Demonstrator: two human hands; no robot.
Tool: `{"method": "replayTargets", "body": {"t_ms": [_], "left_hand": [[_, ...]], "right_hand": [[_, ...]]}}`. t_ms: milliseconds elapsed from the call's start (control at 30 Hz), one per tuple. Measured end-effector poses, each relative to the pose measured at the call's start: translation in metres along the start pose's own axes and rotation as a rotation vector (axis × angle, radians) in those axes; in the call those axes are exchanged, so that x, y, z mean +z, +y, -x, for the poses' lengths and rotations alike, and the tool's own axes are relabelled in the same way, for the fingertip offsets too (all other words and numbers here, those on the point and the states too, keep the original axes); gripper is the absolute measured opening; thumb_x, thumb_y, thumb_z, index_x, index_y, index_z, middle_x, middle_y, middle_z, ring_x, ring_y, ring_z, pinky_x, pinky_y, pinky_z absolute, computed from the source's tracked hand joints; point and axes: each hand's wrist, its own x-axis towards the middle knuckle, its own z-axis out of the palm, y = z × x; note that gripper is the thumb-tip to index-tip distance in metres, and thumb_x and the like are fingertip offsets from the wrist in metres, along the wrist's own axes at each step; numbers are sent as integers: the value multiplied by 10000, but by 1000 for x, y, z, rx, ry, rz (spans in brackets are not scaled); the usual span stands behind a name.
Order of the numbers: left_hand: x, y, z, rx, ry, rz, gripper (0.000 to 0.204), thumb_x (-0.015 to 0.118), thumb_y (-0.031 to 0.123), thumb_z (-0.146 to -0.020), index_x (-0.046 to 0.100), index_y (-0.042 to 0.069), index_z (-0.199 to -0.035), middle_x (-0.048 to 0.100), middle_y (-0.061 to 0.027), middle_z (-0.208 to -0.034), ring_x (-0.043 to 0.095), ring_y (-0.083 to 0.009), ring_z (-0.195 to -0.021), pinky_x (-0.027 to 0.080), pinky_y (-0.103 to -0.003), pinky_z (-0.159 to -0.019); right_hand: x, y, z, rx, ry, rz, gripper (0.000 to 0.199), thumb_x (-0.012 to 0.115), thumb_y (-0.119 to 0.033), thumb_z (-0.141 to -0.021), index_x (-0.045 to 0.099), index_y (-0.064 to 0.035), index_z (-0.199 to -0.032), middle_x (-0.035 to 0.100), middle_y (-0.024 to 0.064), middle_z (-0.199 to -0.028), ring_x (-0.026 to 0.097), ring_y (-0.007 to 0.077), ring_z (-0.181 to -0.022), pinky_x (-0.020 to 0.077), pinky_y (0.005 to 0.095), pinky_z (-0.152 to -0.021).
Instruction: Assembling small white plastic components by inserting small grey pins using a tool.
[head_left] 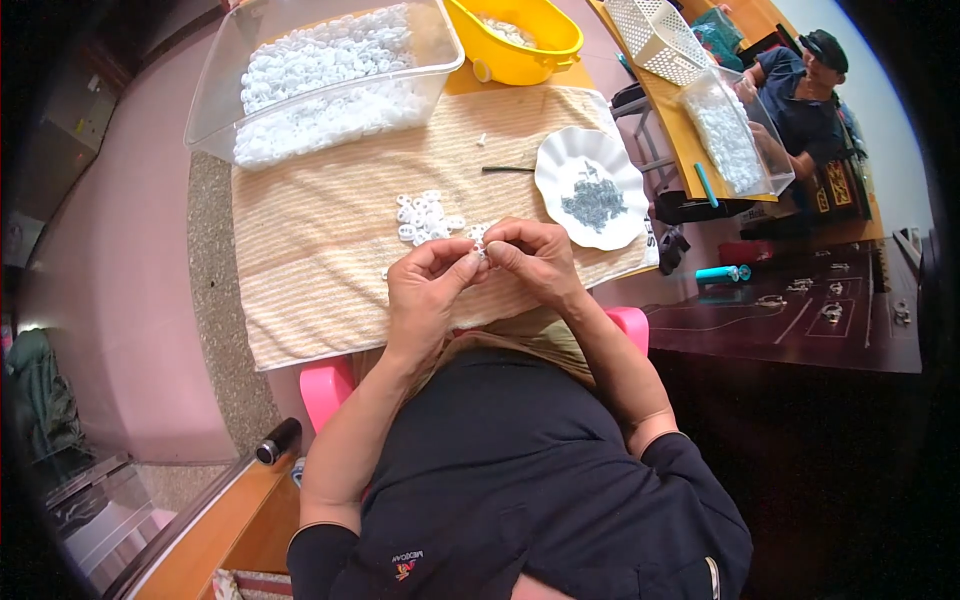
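Both hands, left (425, 285) and right (535, 255), are pinching one small white ring (479, 244) between fingertips at frame centre, keeping it above the towel (310, 250) near the loose rings (425, 217).

Cloth (300, 260) bare left of hands; ahead blocked by white pieces (425, 217), plate (590, 185).

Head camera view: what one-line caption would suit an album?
Both hands, left hand and right hand, pinch a small white plastic piece over a striped towel.
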Motion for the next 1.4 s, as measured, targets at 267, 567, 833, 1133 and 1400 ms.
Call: {"method": "replayTargets", "body": {"t_ms": [267,567,833,1133,1400], "left_hand": [[-1,0,-1,-19,3,20,173,641,17,-888,630,-54,-1045,684,-109,-925,668,-142,-819,571,-270,-785],[0,2,0,-42,6,31,169,644,21,-887,634,-51,-1040,681,-98,-922,667,-134,-826,564,-253,-779],[-1,0,-1,-40,1,37,156,636,9,-890,631,-52,-1034,681,-100,-907,666,-138,-815,564,-253,-771],[-3,-3,-2,-30,6,-7,161,651,6,-877,637,-50,-1027,685,-108,-891,666,-147,-782,565,-257,-747],[-1,-1,0,-30,12,-5,172,654,16,-880,637,-56,-1034,687,-104,-888,665,-136,-787,560,-244,-747]], "right_hand": [[0,8,1,-30,53,49,121,642,-58,-903,654,54,-945,647,82,-910,602,113,-799,500,235,-708],[0,11,0,-84,64,61,111,628,-38,-905,656,61,-947,660,79,-892,620,116,-789,516,239,-707],[2,12,0,-86,64,37,91,616,-16,-907,651,64,-931,654,80,-879,632,122,-765,533,239,-693],[0,10,0,-88,27,62,87,616,-8,-904,645,69,-933,652,80,-863,637,119,-756,533,234,-687],[1,8,1,-53,9,97,87,608,-22,-915,639,56,-938,654,57,-843,632,101,-759,525,226,-693]]}}
